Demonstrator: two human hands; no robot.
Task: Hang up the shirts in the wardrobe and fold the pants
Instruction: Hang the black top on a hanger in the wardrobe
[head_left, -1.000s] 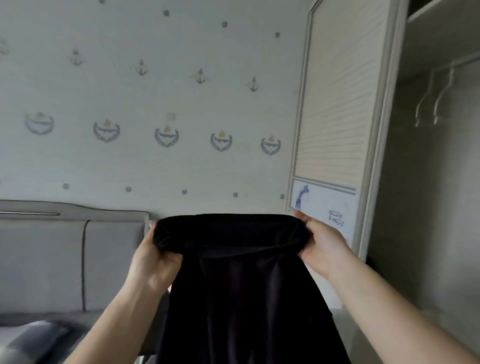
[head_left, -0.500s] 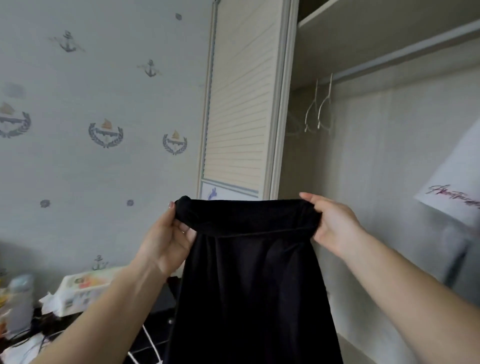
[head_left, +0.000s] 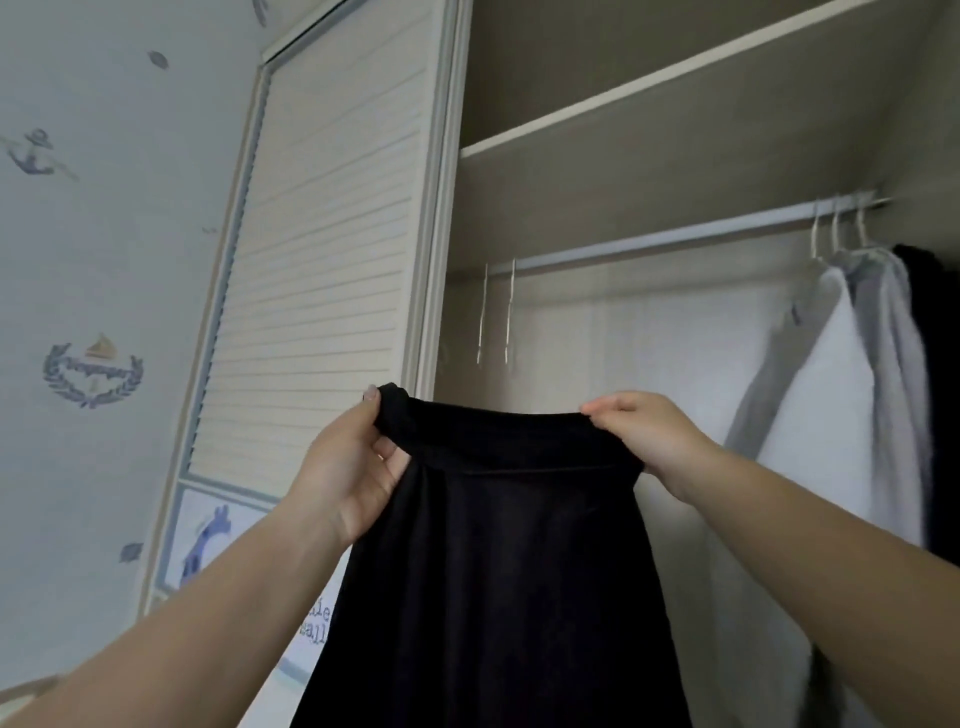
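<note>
Pants (head_left: 498, 582), black, hang at six o'clock of the view, stretched by the waistband between both hands in front of the open wardrobe (head_left: 675, 156). Left hand (head_left: 353, 467) pinches the band's nine o'clock end with closed fingers; right hand (head_left: 649, 436) grips the three o'clock end the same way. Beyond, at twelve o'clock, a rail (head_left: 675, 239) carries two empty hangers (head_left: 496, 312). Shirts (head_left: 852, 395) hang at two o'clock.

Black pants (head_left: 498, 571) held up by the waistband, left hand (head_left: 348, 467) and right hand (head_left: 649, 441) each pinching one end, cloth hanging straight down. Behind: open wardrobe (head_left: 675, 156), rail (head_left: 649, 244) with two bare hangers (head_left: 496, 312); white shirt (head_left: 821, 415) hung at the rail's right end
</note>
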